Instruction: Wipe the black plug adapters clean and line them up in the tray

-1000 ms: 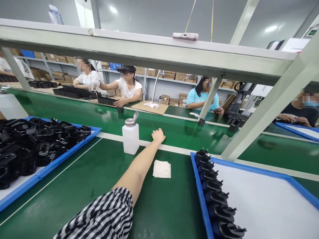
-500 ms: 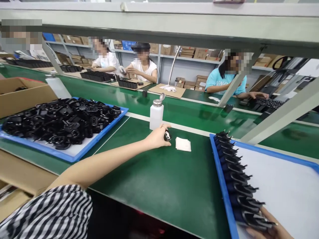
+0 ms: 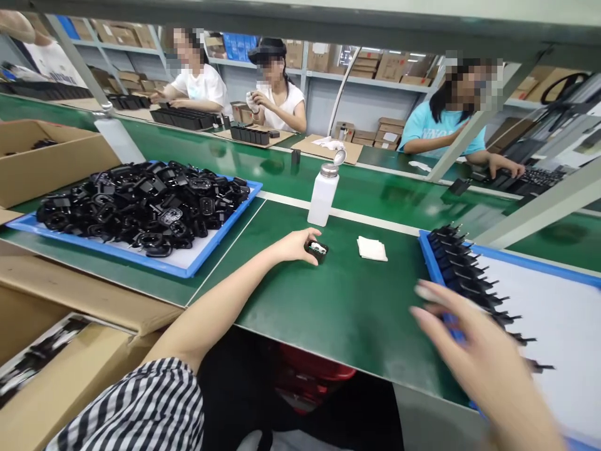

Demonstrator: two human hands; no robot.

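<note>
My left hand [image 3: 297, 247] grips a small black plastic casing [image 3: 316, 250] between thumb and fingers, just above the green bench. White and green parts show inside its open face. My right hand [image 3: 469, 341], smeared by motion, hovers over the near edge of the right tray, thumb and fingers apart, holding nothing. Behind it, black plug adapters [image 3: 462, 263] with pins stand in a row along that tray's left side; the hand hides some of them. A white pump bottle [image 3: 323, 199], its metal lid raised, stands beyond my left hand. A folded white cloth [image 3: 372, 248] lies to the right.
A blue-rimmed tray [image 3: 190, 266] at left bears a heap of black plastic casings [image 3: 154, 203]. Cardboard boxes [image 3: 51, 153] stand farther left and below. The right tray [image 3: 563, 326] has a white base. Slanted metal posts and a shelf frame the bench; co-workers sit across it.
My right hand has let go of the adapter at the row's near end and moved up and left. My left hand still holds the casing, whose open face now shows more. The view has shifted.
</note>
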